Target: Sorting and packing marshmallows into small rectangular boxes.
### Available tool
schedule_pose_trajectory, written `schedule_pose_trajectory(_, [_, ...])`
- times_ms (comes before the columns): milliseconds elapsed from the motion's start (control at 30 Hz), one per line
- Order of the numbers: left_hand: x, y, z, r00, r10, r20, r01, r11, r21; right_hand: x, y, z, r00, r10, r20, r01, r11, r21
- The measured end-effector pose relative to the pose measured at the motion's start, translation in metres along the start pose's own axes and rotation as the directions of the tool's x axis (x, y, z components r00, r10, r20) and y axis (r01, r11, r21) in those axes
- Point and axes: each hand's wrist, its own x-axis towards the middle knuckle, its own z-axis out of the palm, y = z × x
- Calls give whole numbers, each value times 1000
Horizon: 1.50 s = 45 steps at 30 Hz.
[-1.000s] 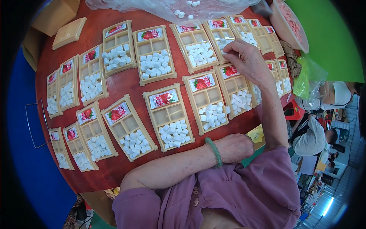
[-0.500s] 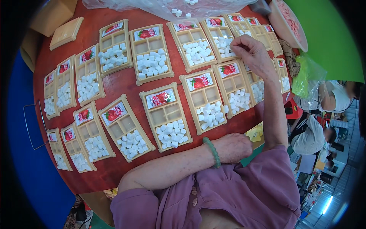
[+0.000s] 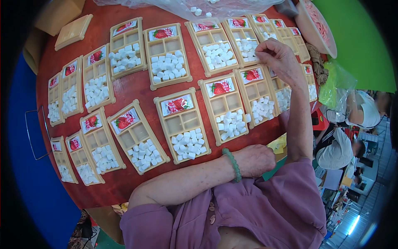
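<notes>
Several cream compartment trays (image 3: pixel 168 46) hold white marshmallows (image 3: pixel 168 66) in their large sections and strawberry-printed sachets (image 3: pixel 177 105) in their top sections. Over a back-row tray (image 3: pixel 234 41) at the right, my right hand (image 3: pixel 277 60) is closed in a pinch, its fingertips beside the marshmallows there. Whatever lies between those fingertips cannot be made out. My left forearm crosses in front of me, a green bead bracelet (image 3: pixel 232 165) on its wrist. My left hand (image 3: pixel 256 161) is curled into a fist by the table's near edge, its palm side hidden.
The trays stand in two rows on a red table (image 3: pixel 124 89). A clear plastic bag (image 3: pixel 174 9) with loose marshmallows lies at the back. A bowl of pink pieces (image 3: pixel 317 25) stands at the back right, a stack of tray lids (image 3: pixel 73 32) at the back left. Other people sit at the right.
The view has shifted slightly, so the trays appear a little to the right. My right hand stays pinched by the same tray, and my left hand rests as before.
</notes>
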Motion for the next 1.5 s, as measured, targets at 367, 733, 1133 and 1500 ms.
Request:
schedule_pose_trajectory(367, [-2, -1, 0, 999, 4, -33, -4, 1000, -12, -4, -13, 5, 1000, -12, 1, 12, 993, -116])
schedule_pose_trajectory(733, [-2, -1, 2, 999, -1, -44, 0, 1000, -26, -9, -22, 6, 993, -116, -29, 111, 984, -141])
schedule_pose_trajectory(1133, [1, -1, 0, 1000, -5, -23, 5, 1000, -14, -10, -12, 14, 980, -201, 9, 199, 961, -193])
schedule_pose_trajectory(1500, [0, 0, -1, 1000, 0, -29, -1, 999, -36, -3, -10, 14, 974, -218, -65, 203, 962, -185])
